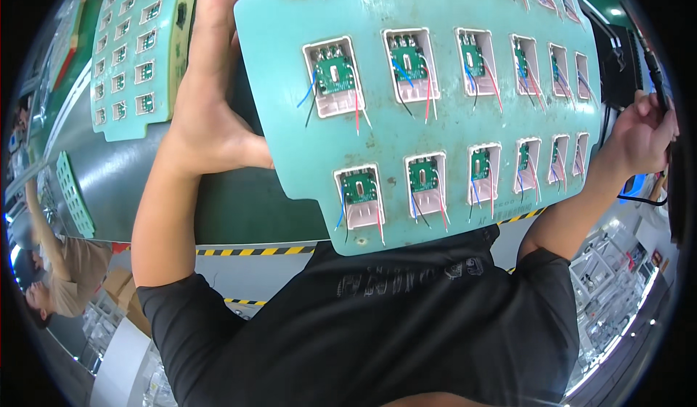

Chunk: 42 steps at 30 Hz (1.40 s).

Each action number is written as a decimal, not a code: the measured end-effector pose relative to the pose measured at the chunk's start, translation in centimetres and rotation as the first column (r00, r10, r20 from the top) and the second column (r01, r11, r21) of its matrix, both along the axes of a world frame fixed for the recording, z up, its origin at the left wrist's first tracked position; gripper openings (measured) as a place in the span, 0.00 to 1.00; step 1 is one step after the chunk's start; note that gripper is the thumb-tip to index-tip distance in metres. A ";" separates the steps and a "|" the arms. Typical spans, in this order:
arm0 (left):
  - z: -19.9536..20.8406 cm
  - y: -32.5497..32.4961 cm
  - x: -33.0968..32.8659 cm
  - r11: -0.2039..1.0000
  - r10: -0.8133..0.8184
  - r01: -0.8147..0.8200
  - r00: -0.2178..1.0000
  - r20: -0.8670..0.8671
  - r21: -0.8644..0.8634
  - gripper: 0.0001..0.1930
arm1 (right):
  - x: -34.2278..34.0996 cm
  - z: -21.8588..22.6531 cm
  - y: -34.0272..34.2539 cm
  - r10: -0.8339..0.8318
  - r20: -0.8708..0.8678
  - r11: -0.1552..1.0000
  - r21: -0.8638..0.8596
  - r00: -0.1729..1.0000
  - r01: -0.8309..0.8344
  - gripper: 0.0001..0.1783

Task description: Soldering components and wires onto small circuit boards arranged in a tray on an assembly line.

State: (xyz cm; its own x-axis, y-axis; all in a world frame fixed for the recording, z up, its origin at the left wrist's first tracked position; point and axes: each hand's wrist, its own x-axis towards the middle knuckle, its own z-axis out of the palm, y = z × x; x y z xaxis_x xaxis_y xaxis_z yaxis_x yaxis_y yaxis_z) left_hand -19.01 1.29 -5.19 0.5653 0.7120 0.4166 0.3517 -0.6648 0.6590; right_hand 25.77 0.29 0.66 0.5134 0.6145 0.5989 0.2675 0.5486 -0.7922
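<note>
A large pale-green tray (435, 122) fills the middle, tilted, with rows of rectangular pockets. Each visible pocket holds a white housing with a small green circuit board (361, 188) and loose blue, black, red and white wires. My left hand (210, 120) is at the tray's left edge, thumb spread wide and fingers stretched upward; the thumb meets the edge, its tip hidden. The topmost fingertips are cut off by the frame. Beyond the tray's right side, my right hand (645, 135) is closed, its fingers curled around a slim dark rod-like thing (655, 73) whose kind is unclear.
Another pale-green tray with boards (122, 62) lies at the far left on a dark green conveyor surface (232, 207). A smaller green tray (75, 195) lies farther along. Another person (76, 269) is at the left. Yellow-black striped tape (254, 250) runs along the near edge.
</note>
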 end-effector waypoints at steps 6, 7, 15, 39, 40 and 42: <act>0.5 -0.9 0.8 0.974 0.022 -0.017 1.000 0.021 -0.228 0.56 | 2.3 -0.2 -0.9 0.159 -0.012 0.987 -0.021 0.987 -0.159 0.12; 0.9 -1.0 1.1 0.976 0.019 -0.013 1.000 0.023 -0.218 0.56 | 2.2 -0.2 -0.9 0.149 0.002 0.989 -0.020 0.989 -0.148 0.12; 1.7 -1.5 2.3 0.716 0.342 -0.105 0.915 0.216 -0.690 0.60 | 1.7 0.0 -2.2 0.100 0.057 0.995 -0.021 0.993 -0.099 0.12; 1.2 -0.7 1.3 0.771 0.239 -0.129 0.966 0.096 -0.624 0.40 | 0.3 -0.5 -3.0 0.104 0.119 0.994 0.007 0.987 -0.106 0.11; 1.4 -0.9 1.6 0.725 0.279 -0.104 0.948 0.151 -0.681 0.40 | 0.0 -0.4 -3.2 0.127 0.071 0.992 0.006 0.989 -0.128 0.11; 1.9 -1.3 2.0 0.626 0.365 -0.037 0.896 0.251 -0.779 0.40 | -0.1 -0.2 -3.7 0.140 0.067 0.990 0.016 0.988 -0.142 0.11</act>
